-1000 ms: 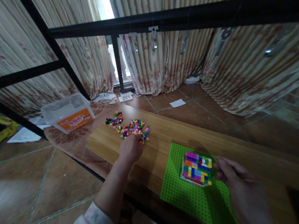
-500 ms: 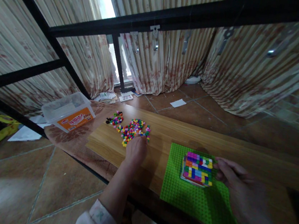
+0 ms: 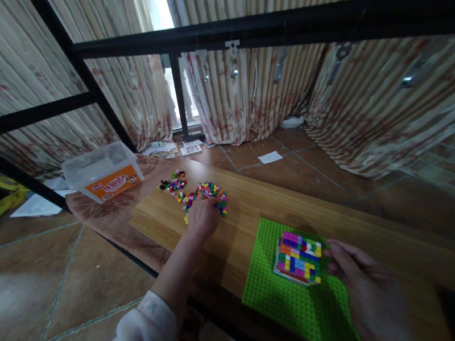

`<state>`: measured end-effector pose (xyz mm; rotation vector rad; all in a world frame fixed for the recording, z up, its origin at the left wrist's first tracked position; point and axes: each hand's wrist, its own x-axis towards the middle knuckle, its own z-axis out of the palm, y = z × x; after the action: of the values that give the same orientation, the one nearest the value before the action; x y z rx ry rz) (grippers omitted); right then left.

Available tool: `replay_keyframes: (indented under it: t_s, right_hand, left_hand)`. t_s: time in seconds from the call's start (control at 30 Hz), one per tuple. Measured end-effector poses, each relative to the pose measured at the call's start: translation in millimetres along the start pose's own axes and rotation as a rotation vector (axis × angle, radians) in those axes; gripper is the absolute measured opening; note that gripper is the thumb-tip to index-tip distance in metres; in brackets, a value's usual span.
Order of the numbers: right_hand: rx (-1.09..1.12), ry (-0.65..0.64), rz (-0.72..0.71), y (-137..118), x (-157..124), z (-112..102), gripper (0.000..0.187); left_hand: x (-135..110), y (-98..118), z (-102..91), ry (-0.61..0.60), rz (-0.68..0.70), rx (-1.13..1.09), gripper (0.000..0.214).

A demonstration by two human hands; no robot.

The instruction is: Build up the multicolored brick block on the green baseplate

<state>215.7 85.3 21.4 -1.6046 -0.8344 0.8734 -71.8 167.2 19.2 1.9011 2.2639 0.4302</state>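
Note:
A pile of small coloured bricks point(image 3: 200, 192) lies on the wooden board point(image 3: 238, 235). My left hand point(image 3: 203, 217) rests on the near edge of that pile, fingers curled down into the bricks and hidden from view. A green baseplate point(image 3: 297, 302) lies to the right, carrying a square block of stacked multicoloured bricks point(image 3: 299, 257). My right hand point(image 3: 352, 268) touches the right side of that block, fingers bent against it.
A clear plastic box with an orange label point(image 3: 104, 171) sits at the table's left end. A black metal frame point(image 3: 187, 43) crosses overhead. Striped curtains hang behind, and papers lie on the tiled floor point(image 3: 270, 156).
My left hand has shifted slightly forward into the brick pile, covering more of it. My right hand and the stacked block have stayed in place.

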Motion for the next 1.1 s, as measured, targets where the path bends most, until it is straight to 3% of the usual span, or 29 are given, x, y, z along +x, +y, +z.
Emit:
replay_keyframes:
  t_s: [0.33, 0.57, 0.63, 0.73, 0.87, 0.97, 1.1]
  right_hand:
    - [-0.001, -0.011, -0.022, 1.8, 2.2, -3.3, 0.037]
    - [0.036, 0.0, -0.019, -1.2, 1.0, 1.1, 0.035]
    - [0.087, 0.004, -0.045, -3.6, 1.0, 2.4, 0.032]
    - [0.123, 0.031, -0.105, -8.4, 0.1, 4.3, 0.029]
    - [0.101, 0.082, -0.228, -14.5, -6.8, 6.2, 0.019]
    - [0.1, 0.044, -0.376, -18.1, -16.1, 5.8, 0.013]
    - [-0.047, -0.122, -0.619, -21.8, -27.9, 2.5, 0.015]
  left_hand:
    - [1.0, 9.6, 4.2, -0.009, 0.005, 0.072, 0.027]
    - [1.5, 11.5, -1.9, 0.07, 0.026, 0.015, 0.018]
    - [-3.2, 17.0, -9.3, 0.117, 0.022, -0.101, 0.015]
    - [-18.9, 32.8, -15.8, 0.109, 0.075, -0.494, 0.013]
    - [-51.8, 62.1, -10.8, -0.111, 0.19, -1.068, 0.01]
    - [-71.2, 80.6, -6.6, -0.208, 0.241, -1.18, 0.01]
    - [-82.6, 93.5, -8.1, -0.336, 0.269, -1.223, 0.014]
